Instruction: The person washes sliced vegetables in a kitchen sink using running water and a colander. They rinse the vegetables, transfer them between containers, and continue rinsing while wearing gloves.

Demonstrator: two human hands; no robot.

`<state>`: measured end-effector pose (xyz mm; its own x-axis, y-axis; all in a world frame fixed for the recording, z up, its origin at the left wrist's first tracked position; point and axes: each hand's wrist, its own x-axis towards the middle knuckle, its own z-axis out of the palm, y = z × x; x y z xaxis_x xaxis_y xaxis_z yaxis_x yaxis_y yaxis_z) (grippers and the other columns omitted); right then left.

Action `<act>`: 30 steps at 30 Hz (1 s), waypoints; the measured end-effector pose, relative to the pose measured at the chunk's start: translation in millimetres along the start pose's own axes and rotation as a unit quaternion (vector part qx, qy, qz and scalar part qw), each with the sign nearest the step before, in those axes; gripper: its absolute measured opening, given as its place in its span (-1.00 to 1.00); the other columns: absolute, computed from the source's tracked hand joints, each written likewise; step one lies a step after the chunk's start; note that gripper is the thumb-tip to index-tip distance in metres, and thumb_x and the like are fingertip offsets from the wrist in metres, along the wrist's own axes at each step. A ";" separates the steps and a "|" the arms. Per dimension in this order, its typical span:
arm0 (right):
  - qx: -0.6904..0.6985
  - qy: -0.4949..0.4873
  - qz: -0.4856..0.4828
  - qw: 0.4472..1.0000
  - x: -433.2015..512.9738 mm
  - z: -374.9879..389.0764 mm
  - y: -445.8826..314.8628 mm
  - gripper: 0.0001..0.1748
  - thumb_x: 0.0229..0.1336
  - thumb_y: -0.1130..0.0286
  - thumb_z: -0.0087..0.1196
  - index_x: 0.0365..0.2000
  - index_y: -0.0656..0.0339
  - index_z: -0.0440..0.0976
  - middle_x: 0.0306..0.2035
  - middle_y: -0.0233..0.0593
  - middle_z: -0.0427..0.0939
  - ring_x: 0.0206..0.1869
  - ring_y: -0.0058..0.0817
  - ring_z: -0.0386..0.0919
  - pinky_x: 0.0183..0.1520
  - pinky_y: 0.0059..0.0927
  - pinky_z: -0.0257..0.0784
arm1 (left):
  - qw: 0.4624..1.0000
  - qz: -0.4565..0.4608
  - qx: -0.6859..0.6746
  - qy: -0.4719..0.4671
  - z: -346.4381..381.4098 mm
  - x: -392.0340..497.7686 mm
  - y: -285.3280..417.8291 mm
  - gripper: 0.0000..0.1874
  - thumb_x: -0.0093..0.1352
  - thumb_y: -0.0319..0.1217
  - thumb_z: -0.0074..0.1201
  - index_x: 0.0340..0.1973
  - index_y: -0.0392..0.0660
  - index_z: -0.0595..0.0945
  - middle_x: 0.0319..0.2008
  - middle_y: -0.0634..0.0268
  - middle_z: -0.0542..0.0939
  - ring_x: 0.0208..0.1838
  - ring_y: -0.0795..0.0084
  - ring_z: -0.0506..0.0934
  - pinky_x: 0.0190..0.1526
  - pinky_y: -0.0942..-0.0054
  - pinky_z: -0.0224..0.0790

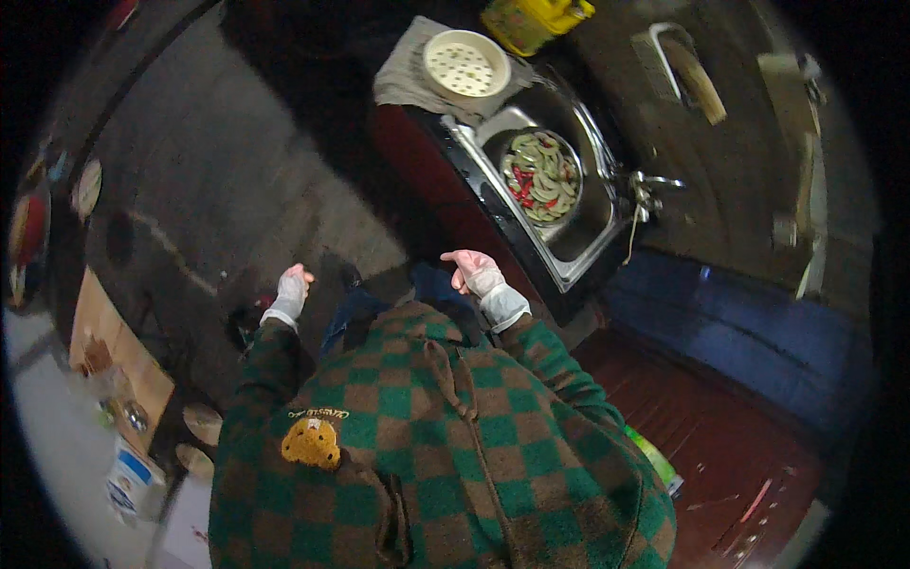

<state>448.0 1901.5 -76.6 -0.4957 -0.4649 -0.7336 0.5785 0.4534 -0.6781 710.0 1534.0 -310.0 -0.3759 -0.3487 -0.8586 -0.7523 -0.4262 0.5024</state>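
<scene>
My left hand [292,286], in a thin translucent glove, hangs over the floor beside my body, its fingers curled; whether they hold anything is not clear. My right hand [475,274], gloved alike, is in front of the sink cabinet with the index finger pointing left and the other fingers bent, nothing visible in it. Up and to the right of it, a round bowl of sliced green vegetables and red pepper pieces [544,178] stands in a stainless steel sink [569,267]. Beyond the sink, a cream perforated basket [466,64] rests on a grey cloth [402,78].
A metal faucet [650,192] is at the sink's right side. A yellow plastic container [533,25] stands behind the basket. At the left are a wooden board [114,341] and a white-and-blue package [131,480]. A dark red surface [711,427] lies at the lower right.
</scene>
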 end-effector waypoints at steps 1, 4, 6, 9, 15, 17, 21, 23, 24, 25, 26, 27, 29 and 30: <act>0.024 0.033 -0.010 0.999 -5.9 -8.3 3.3 -0.61 0.37 0.12 -0.03 -0.22 0.27 0.56 -0.56 -0.27 0.60 -0.75 -0.65 0.38 -0.69 -0.60 0.26 | 0.995 0.085 0.057 -0.001 21.9 0.8 31.5 -0.53 0.46 -0.10 -0.19 -0.58 -0.12 0.56 -0.63 0.27 0.54 -0.57 0.32 0.45 -0.47 0.31 0.30; 0.126 0.108 -0.074 0.983 -14.7 -36.6 15.8 -0.62 0.40 0.14 -0.07 -0.29 0.26 0.56 -0.54 -0.23 0.63 -0.78 -0.65 0.36 -0.75 -0.57 0.22 | 0.956 0.263 0.132 -0.011 82.1 -9.8 115.3 -0.46 0.45 -0.06 -0.16 -0.69 -0.12 0.54 -0.69 0.32 0.48 -0.53 0.37 0.43 -0.37 0.35 0.29; 0.153 0.149 -0.097 0.972 -15.7 -65.0 24.8 -0.58 0.41 0.10 -0.08 -0.38 0.25 0.54 -0.58 -0.19 0.60 -0.83 -0.63 0.29 -0.79 -0.53 0.18 | 0.938 0.305 0.165 -0.025 118.1 -21.5 158.4 -0.43 0.44 -0.02 -0.13 -0.71 -0.12 0.53 -0.70 0.33 0.48 -0.51 0.38 0.44 -0.31 0.36 0.28; 0.224 0.192 -0.101 0.950 -12.8 -112.4 35.4 -0.45 0.40 -0.01 -0.10 -0.52 0.25 0.51 -0.80 -0.29 0.39 -0.87 -0.57 0.17 -0.80 -0.47 0.04 | 0.951 0.229 0.206 -0.030 180.3 -43.2 200.0 -0.37 0.44 0.06 -0.12 -0.75 -0.12 0.52 -0.70 0.30 0.51 -0.51 0.36 0.46 -0.31 0.36 0.28; 0.249 0.248 -0.054 0.935 9.5 -222.6 54.7 -0.33 0.38 -0.12 -0.15 -0.66 0.19 0.49 -0.91 -0.41 0.24 -0.90 -0.61 0.11 -0.81 -0.50 -0.02 | 0.949 0.236 0.164 -0.131 289.4 -85.4 244.8 -0.43 0.46 0.05 -0.09 -0.68 -0.06 0.50 -0.68 0.39 0.47 -0.54 0.51 0.41 -0.39 0.46 0.25; 0.252 0.243 -0.094 0.932 23.4 -256.0 68.6 -0.35 0.39 -0.09 -0.14 -0.63 0.21 0.51 -0.88 -0.41 0.27 -0.88 -0.61 0.13 -0.80 -0.51 -0.02 | 0.938 0.263 0.094 -0.207 322.4 -85.6 258.9 -0.51 0.47 0.04 -0.06 -0.58 -0.02 0.52 -0.67 0.44 0.46 -0.58 0.57 0.37 -0.47 0.50 0.21; 0.416 0.263 -0.095 0.865 68.1 -312.6 96.2 -0.65 0.39 0.20 -0.11 -0.11 0.33 0.39 -0.36 0.08 0.62 -0.48 -0.20 0.62 -0.39 -0.26 0.62 | 0.914 0.110 -0.073 -0.384 396.9 -62.7 289.1 -0.60 0.46 0.08 -0.04 -0.29 0.01 0.49 -0.65 0.54 0.35 -0.69 0.64 0.26 -0.71 0.52 0.03; 0.366 0.272 -0.129 0.880 97.5 -335.4 98.2 -0.62 0.34 0.36 -0.12 0.10 0.29 0.34 -0.20 -0.03 0.63 -0.26 -0.25 0.62 -0.21 -0.35 0.57 | 0.888 0.161 -0.046 -0.428 440.3 -42.8 307.0 -0.55 0.46 0.08 -0.05 -0.22 -0.10 0.50 -0.51 0.42 0.43 -0.53 0.59 0.39 -0.57 0.51 0.23; 0.355 0.335 -0.071 0.870 111.8 -343.1 96.3 -0.58 0.33 0.40 -0.15 0.16 0.27 0.33 -0.15 -0.08 0.62 -0.17 -0.31 0.61 -0.10 -0.38 0.53 | 0.873 0.186 -0.032 -0.451 461.0 -33.9 313.0 -0.52 0.47 0.07 -0.06 -0.18 -0.15 0.51 -0.43 0.36 0.47 -0.45 0.56 0.45 -0.50 0.51 0.32; 0.247 0.304 -0.187 0.901 119.6 -351.5 94.5 -0.56 0.34 0.40 -0.14 0.19 0.21 0.35 -0.04 -0.11 0.56 -0.02 -0.38 0.52 0.07 -0.44 0.39 | 0.888 0.276 0.035 -0.367 484.7 -29.0 311.2 -0.49 0.47 0.06 -0.06 -0.09 -0.19 0.49 -0.26 0.24 0.49 -0.27 0.45 0.49 -0.32 0.42 0.42; 0.140 0.290 -0.265 0.909 127.3 -359.0 91.3 -0.55 0.34 0.39 -0.13 0.22 0.15 0.36 0.06 -0.14 0.51 0.13 -0.45 0.43 0.23 -0.50 0.25 | 0.903 0.263 0.079 -0.331 501.7 -19.5 315.3 -0.45 0.48 0.03 -0.08 0.05 -0.25 0.40 -0.11 0.15 0.47 -0.11 0.36 0.46 -0.14 0.38 0.39; 0.123 0.316 -0.216 0.916 138.2 -363.7 87.0 -0.55 0.36 0.37 -0.14 0.21 0.17 0.36 0.07 -0.14 0.51 0.14 -0.42 0.43 0.22 -0.48 0.26 | 0.916 0.217 0.104 -0.322 519.0 -8.8 317.7 -0.38 0.50 0.01 -0.10 0.18 -0.30 0.31 0.03 0.06 0.44 0.06 0.28 0.44 0.04 0.34 0.36; -0.036 0.351 -0.218 0.910 159.3 -384.1 76.0 -0.57 0.41 0.31 -0.17 0.20 0.18 0.35 0.09 -0.12 0.51 0.17 -0.39 0.43 0.24 -0.43 0.27 | 0.942 0.151 0.134 -0.267 557.6 15.4 318.3 -0.26 0.51 -0.02 -0.11 0.34 -0.38 0.17 0.21 -0.04 0.40 0.24 0.22 0.39 0.24 0.36 0.28; 0.133 0.329 -0.196 0.914 178.0 -393.5 69.7 -0.58 0.41 0.32 -0.16 0.20 0.20 0.35 0.10 -0.12 0.51 0.18 -0.39 0.43 0.24 -0.44 0.28 | 0.939 0.186 0.143 -0.252 572.2 28.9 317.7 -0.26 0.50 -0.06 -0.08 0.36 -0.37 0.13 0.21 -0.04 0.40 0.24 0.27 0.39 0.23 0.42 0.26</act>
<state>145.1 2149.6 -271.8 -0.9303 0.0465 -0.3639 0.3668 0.1096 -0.9238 150.5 1866.1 -233.6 -0.7958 0.0414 -0.6041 -0.6053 -0.0856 0.7914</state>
